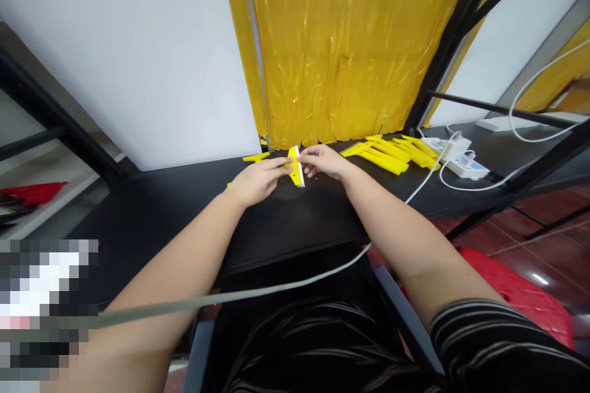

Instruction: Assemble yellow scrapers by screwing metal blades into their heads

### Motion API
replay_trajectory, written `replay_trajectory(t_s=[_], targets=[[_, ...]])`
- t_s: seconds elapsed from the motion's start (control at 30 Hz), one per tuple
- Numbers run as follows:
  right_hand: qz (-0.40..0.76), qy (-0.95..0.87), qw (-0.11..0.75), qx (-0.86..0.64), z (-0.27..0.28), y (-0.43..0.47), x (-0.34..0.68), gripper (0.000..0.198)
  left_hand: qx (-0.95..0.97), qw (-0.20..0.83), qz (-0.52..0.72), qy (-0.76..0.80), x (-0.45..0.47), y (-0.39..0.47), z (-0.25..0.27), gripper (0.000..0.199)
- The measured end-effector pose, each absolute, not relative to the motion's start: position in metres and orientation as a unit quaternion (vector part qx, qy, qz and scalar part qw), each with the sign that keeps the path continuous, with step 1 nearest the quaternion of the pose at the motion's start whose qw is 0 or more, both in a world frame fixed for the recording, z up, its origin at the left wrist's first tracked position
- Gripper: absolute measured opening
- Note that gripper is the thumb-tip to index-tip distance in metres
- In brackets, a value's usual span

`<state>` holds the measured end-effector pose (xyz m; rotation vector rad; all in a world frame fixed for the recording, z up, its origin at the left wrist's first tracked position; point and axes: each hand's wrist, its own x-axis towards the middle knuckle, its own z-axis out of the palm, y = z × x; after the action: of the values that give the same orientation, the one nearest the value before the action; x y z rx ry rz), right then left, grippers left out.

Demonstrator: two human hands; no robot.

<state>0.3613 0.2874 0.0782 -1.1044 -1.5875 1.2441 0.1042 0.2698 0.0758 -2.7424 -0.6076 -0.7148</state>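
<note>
A yellow scraper (293, 167) with a silvery metal edge on its right side is held just over the black tabletop. My left hand (258, 181) is closed on its handle side, with fingers stretched along the yellow plastic. At the metal edge, the bent fingers of my right hand (320, 161) are pressed together; whatever they pinch is too small to make out. A tiny bright piece (316, 178) lies below my right fingers. Behind my left hand rests another yellow scraper (256, 158), and more yellow plastic is partly hidden by that hand.
Several yellow scrapers (387, 152) lie piled on the right of the black table (295, 221). Beyond them are white power strips (463, 159) with cords. A pale cable (276, 288) crosses before my body. A yellow plastic curtain (345, 55) hangs behind the table.
</note>
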Motion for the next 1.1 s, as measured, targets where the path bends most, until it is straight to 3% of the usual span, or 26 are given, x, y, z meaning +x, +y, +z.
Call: replay_trajectory(t_s=[0.1,0.17,0.23,0.37,0.73,0.9,1.0,1.1], targets=[[0.289,-0.658,0.402,-0.567,0.082,0.294,0.384,0.011,-0.94,0.119,-0.248,-0.203,0.104,0.271,0.075,0.045],[0.157,-0.66,0.338,-0.653,0.084,0.298,0.402,0.009,-0.94,0.113,-0.248,-0.205,0.104,0.27,0.075,0.046],[0.105,-0.655,0.258,-0.702,0.084,0.299,0.415,0.007,-0.941,0.106,-0.245,-0.209,0.103,0.27,0.075,0.046],[0.121,-0.662,0.182,-0.717,0.082,0.3,0.421,0.009,-0.942,0.1,-0.24,-0.214,0.104,0.269,0.076,0.045],[0.084,-0.678,0.173,-0.71,0.067,0.308,0.406,0.008,-0.939,0.13,-0.235,-0.214,0.103,0.271,0.075,0.041],[0.184,-0.744,0.305,-0.565,0.067,0.306,0.399,0.001,-0.939,0.137,-0.224,-0.222,0.104,0.27,0.075,0.041],[0.287,-0.765,0.405,-0.411,0.068,0.304,0.386,0.017,-0.94,0.139,-0.212,-0.227,0.104,0.268,0.076,0.043],[0.348,-0.744,0.442,-0.36,0.067,0.301,0.372,0.026,-0.94,0.149,-0.2,-0.234,0.104,0.268,0.075,0.047]])
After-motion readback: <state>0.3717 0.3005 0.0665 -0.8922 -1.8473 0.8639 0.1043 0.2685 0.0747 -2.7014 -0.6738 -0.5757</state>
